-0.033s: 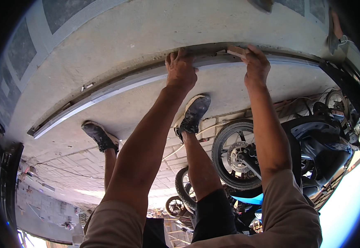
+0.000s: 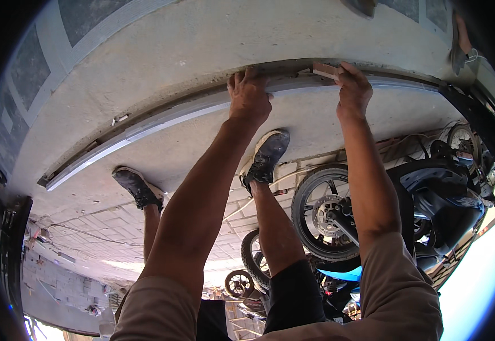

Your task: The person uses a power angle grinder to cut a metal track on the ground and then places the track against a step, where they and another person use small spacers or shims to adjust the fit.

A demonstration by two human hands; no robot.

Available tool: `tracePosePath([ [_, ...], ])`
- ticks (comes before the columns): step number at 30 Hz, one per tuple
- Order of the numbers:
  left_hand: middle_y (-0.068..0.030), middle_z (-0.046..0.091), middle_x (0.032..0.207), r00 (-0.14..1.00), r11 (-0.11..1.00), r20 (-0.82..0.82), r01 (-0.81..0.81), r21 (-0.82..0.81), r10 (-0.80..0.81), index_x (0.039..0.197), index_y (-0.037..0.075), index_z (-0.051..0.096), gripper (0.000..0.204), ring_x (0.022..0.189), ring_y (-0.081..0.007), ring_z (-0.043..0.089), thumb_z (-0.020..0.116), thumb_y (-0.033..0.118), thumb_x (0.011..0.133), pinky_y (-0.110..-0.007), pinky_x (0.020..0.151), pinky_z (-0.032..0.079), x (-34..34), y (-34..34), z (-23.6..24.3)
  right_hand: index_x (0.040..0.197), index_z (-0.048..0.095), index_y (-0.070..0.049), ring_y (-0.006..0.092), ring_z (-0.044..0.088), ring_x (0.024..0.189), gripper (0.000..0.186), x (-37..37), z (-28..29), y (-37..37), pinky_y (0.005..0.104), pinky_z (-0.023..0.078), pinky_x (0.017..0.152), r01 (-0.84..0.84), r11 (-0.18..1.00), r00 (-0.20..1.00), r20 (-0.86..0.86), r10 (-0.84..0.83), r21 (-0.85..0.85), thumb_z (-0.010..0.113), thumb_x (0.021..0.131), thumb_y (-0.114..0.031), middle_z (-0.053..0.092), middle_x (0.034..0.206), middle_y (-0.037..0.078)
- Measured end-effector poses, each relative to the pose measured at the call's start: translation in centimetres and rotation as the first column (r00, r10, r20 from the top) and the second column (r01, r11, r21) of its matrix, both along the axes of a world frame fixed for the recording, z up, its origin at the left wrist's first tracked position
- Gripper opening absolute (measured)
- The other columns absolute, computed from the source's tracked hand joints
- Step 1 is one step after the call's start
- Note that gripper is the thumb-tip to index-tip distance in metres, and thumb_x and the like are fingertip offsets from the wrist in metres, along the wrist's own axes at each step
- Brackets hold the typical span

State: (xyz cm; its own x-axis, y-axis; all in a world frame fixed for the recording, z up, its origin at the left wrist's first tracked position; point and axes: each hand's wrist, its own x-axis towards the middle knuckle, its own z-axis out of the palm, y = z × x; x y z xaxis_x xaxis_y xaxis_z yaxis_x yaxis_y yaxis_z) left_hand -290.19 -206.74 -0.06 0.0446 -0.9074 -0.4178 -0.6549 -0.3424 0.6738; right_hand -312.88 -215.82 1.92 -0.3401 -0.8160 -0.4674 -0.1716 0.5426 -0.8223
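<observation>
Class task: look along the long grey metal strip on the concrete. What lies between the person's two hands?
In the head view, only a bare stretch of the long grey metal strip lies between the left hand and the right hand; nothing rests on it.

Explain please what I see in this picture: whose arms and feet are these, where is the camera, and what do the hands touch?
The camera sits on a person's head and looks down, through a very wide lens that bends straight lines. So the two arms rising from the lower edge are that person's own, and so are the two legs with dark shoes standing on the concrete floor. The left hand presses flat on a long grey metal rail that lies along the foot of a plastered wall. The right hand rests on the same rail, its grip on a small pale block; what it is made of I cannot tell. At the right stand parked motorcycles.
</observation>
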Motion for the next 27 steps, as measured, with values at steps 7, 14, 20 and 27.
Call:
tracePosePath([
  [7, -0.0116, 0.055, 0.127, 0.999, 0.999, 0.024, 0.043, 0.015, -0.043, 0.113, 0.013, 0.070, 0.041, 0.125, -0.0358, 0.046, 0.081, 0.010, 0.074, -0.051, 0.110, 0.029, -0.1, -0.3, 0.2, 0.107, 0.073, 0.002, 0.0134, 0.065, 0.090, 0.019, -1.1, -0.5, -0.7, 0.0259, 0.051, 0.085, -0.207, 0.978, 0.978, 0.007, 0.207, 0.014, 0.070, 0.088, -0.001, 0.071, 0.097, 0.007],
  [14, -0.0102, 0.055, 0.125, 0.997, 0.992, -0.022, 0.070, 0.101, -0.068, 0.114, 0.014, 0.070, 0.042, 0.123, -0.0345, 0.047, 0.081, 0.009, 0.074, -0.050, 0.109, 0.029, 0.0, -0.7, 0.5, 0.106, 0.074, -0.002, 0.0098, 0.065, 0.088, 0.017, -1.6, -0.9, -1.3, 0.0234, 0.050, 0.085, -0.519, 0.852, 0.832, -0.269, 0.485, -0.070, 0.064, 0.093, 0.000, 0.073, 0.099, 0.004],
  [20, -0.0094, 0.055, 0.121, 0.998, 0.998, -0.028, 0.053, 0.025, -0.052, 0.112, 0.015, 0.069, 0.042, 0.121, -0.0339, 0.048, 0.081, 0.008, 0.073, -0.050, 0.107, 0.031, 0.0, -0.5, 0.6, 0.100, 0.076, -0.008, 0.0140, 0.067, 0.087, 0.020, -1.4, -1.7, -1.0, 0.0275, 0.051, 0.081, -0.611, 0.785, 0.767, -0.166, 0.620, 0.108, 0.062, 0.089, 0.002, 0.074, 0.094, 0.005],
  [27, -0.0099, 0.055, 0.125, 0.997, 0.993, -0.030, 0.076, 0.086, -0.073, 0.110, 0.015, 0.072, 0.034, 0.125, -0.0335, 0.046, 0.076, 0.008, 0.077, -0.053, 0.111, 0.028, 0.3, -0.6, 0.4, 0.093, 0.072, -0.007, 0.0280, 0.062, 0.094, 0.024, -0.2, -1.8, -0.2, 0.0394, 0.048, 0.088, -0.816, 0.579, 0.493, -0.527, 0.692, -0.004, 0.056, 0.083, 0.007, 0.067, 0.100, 0.007],
])
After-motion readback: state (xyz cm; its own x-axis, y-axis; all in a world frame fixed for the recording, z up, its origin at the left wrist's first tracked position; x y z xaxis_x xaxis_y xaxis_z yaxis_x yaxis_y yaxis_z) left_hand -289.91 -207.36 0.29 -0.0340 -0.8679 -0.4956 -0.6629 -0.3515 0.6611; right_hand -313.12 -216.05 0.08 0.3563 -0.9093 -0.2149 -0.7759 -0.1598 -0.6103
